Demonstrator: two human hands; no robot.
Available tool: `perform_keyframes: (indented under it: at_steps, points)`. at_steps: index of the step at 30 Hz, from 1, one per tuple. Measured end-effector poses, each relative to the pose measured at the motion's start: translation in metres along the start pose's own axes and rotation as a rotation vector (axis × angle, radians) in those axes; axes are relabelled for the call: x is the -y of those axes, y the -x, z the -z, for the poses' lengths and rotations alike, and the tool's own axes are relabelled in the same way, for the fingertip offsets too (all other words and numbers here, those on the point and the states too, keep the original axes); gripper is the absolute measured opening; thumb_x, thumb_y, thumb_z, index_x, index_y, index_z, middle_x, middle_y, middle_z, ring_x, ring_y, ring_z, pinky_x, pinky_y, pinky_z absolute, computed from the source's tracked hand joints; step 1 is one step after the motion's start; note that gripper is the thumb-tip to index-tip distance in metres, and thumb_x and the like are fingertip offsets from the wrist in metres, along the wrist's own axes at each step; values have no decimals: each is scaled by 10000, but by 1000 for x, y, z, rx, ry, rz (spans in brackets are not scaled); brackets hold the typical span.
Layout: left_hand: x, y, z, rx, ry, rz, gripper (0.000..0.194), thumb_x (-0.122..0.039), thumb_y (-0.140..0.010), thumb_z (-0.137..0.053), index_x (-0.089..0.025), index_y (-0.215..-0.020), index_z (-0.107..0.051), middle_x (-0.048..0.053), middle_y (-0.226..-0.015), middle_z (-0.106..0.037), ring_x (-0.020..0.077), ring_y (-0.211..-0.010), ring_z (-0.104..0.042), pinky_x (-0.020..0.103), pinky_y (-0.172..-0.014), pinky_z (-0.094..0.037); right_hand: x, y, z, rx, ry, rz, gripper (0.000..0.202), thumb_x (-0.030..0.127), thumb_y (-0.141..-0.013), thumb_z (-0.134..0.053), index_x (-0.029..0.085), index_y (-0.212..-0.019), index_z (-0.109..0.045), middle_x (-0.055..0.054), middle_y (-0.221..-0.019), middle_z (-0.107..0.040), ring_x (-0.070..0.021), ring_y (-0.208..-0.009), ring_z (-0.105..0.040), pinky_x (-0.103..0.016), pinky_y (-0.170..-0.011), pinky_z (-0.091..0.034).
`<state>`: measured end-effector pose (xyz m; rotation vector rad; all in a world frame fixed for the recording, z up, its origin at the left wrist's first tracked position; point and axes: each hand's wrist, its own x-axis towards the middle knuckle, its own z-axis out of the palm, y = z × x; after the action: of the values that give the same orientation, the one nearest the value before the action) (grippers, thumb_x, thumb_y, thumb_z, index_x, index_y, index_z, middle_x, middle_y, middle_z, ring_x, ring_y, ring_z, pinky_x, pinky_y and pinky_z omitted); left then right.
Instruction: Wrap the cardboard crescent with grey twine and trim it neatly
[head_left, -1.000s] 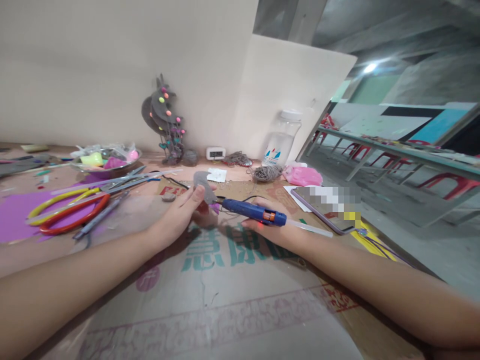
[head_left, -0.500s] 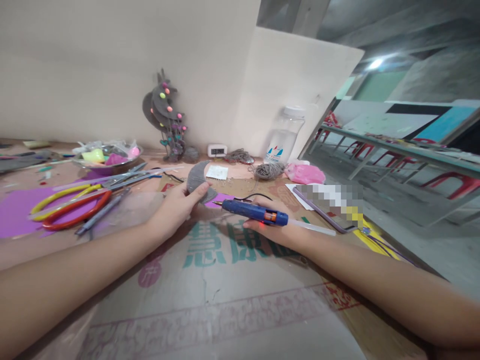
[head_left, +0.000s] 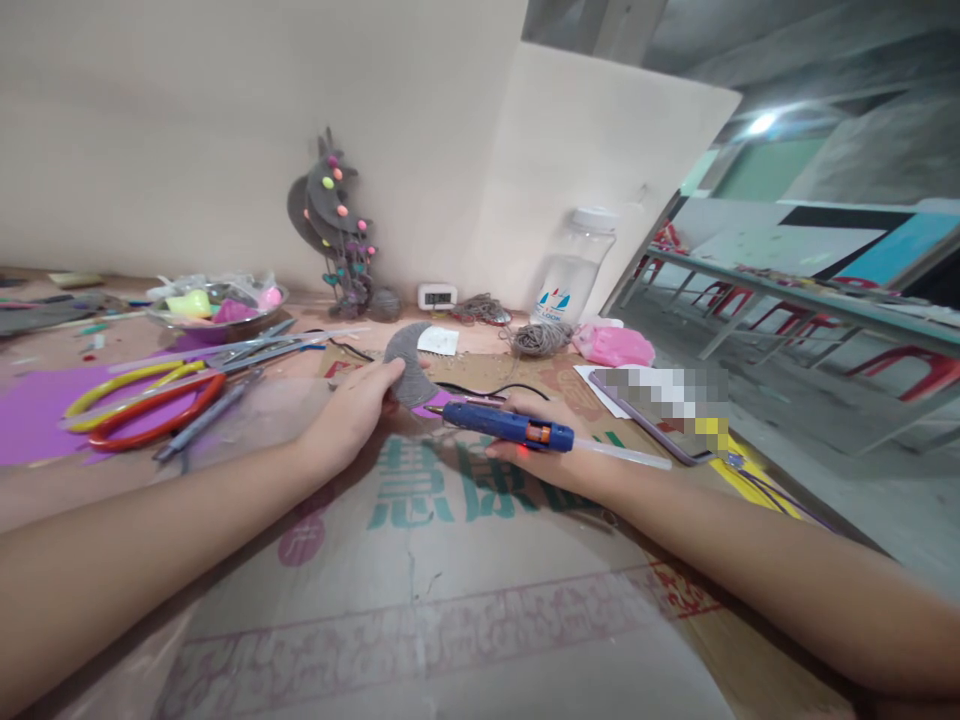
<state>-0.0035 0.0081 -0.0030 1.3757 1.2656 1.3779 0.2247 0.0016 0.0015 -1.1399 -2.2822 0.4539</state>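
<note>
Between the thumb and fingers of my left hand (head_left: 360, 408) is a grey crescent moon (head_left: 409, 366), its surface lined like wound yarn. My right hand (head_left: 536, 445) is wrapped round a blue glue gun (head_left: 499, 424). A clear glue stick (head_left: 622, 455) juts from the gun's back end, and a small red light glows on its underside. The nozzle points left, close to the lower tip of the crescent; whether they touch I cannot tell. A bit of purple sheet (head_left: 433, 404) shows behind the nozzle.
Red and yellow handled scissors (head_left: 157, 410) and a pen (head_left: 206, 418) lie left, before a bowl of bright pieces (head_left: 214, 318). A decorated moon ornament (head_left: 334, 225) leans on the wall. Grey yarn (head_left: 540, 339), a water bottle (head_left: 574, 265) and a phone (head_left: 652, 420) are rightward.
The crescent has turned in my left hand and shifted a little right and down, with its lower tip nearer the nozzle. My right hand and the glue gun have hardly moved.
</note>
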Motion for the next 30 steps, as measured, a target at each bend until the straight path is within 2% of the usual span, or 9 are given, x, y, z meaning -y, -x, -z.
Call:
perform_keyframes:
  at_steps: [6, 10, 19, 30]
  points:
    - [-12, 6, 0, 35, -50, 28, 323, -342, -833, -471, -188, -550, -493, -26, -516, -469, 122, -485, -398, 248, -490, -294, 4, 0, 1, -12, -5, -19, 247, 441, -689, -668, 218, -713, -564, -12, -706, -595, -173, -699, -567, -275, -614, -427]
    - [-13, 7, -2, 57, -21, 41, 311, -324, -842, -479, -177, -569, -506, -27, -526, -478, 109, -487, -405, 232, -482, -295, 6, 1, 2, -13, 25, -105, 240, 432, -690, -664, 218, -777, -599, -9, -743, -612, -165, -715, -579, -264, -638, -436]
    - [-8, 5, -1, 75, -11, 20, 300, -351, -833, -498, -173, -594, -523, -27, -541, -497, 107, -497, -433, 222, -483, -316, 9, -1, 4, 40, 53, -154, 257, 448, -709, -652, 215, -803, -596, -3, -748, -615, -152, -707, -579, -236, -617, -417]
    - [-8, 5, -2, 83, 14, 46, 298, -381, -817, -511, -173, -604, -512, -31, -549, -492, 104, -502, -429, 220, -494, -316, 10, -2, 4, 10, 45, -128, 249, 450, -696, -666, 223, -785, -615, 1, -723, -611, -154, -698, -571, -241, -610, -407]
